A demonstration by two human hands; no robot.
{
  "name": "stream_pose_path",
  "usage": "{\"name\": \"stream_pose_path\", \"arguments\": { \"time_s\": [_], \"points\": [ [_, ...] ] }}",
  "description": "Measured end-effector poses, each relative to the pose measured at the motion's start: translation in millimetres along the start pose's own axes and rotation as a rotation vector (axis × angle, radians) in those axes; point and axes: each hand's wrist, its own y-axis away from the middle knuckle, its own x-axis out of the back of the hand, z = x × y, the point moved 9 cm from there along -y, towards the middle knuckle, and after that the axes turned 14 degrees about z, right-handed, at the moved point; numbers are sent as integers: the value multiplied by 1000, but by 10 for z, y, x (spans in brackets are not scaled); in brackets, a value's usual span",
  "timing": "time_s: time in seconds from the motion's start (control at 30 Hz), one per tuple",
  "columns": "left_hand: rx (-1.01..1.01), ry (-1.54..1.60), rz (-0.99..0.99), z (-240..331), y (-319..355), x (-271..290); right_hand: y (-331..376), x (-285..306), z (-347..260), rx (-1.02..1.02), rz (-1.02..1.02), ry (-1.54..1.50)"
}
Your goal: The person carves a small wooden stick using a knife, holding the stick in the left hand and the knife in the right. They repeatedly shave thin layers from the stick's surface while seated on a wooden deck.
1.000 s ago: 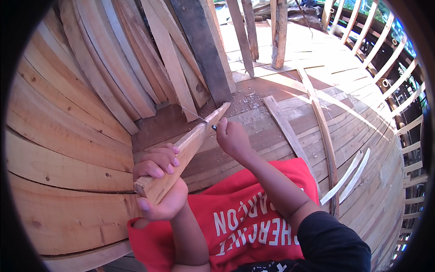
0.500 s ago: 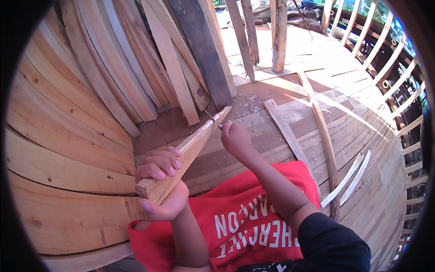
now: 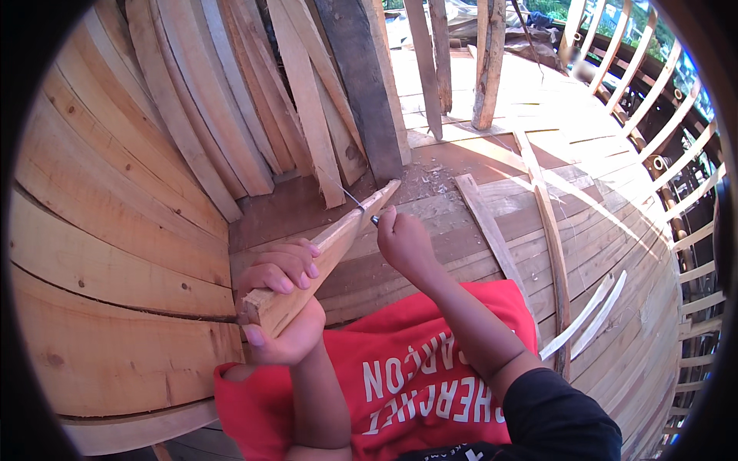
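In my left hand [image 3: 280, 288] is the near end of a long tapered piece of wood [image 3: 327, 257], fingers over its top and thumb underneath. The piece slants away to a narrow tip by the foot of a dark post. My right hand [image 3: 403, 242] is closed in a fist around the handle of a thin-bladed knife [image 3: 352, 197]. Its blade, seen almost edge-on, crosses the wood near the tip, and its far part sticks out to the left. Most of the handle is hidden in my fist.
Wood shavings [image 3: 440, 175] lie on the plank floor past the tip. A dark post [image 3: 357, 92] and leaning boards [image 3: 223, 100] stand at the back left. Loose strips [image 3: 547, 223] lie to the right. A plank wall [image 3: 123, 330] closes the left side.
The wood's near end has come slightly down and the whole view has shifted a little. More of the knife blade shows beyond the wood's left side. Both hands keep their grips.
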Motion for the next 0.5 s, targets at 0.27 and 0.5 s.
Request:
{"name": "stream_pose_path", "arguments": {
  "time_s": [0.27, 0.5],
  "points": [
    [52, -4, 3, -66, -54, 20, -188, -266, 426, -74, 38, -32],
    [48, 30, -98, -87, 103, -134, -175, -115, 524, -63, 112, -83]
  ]
}}
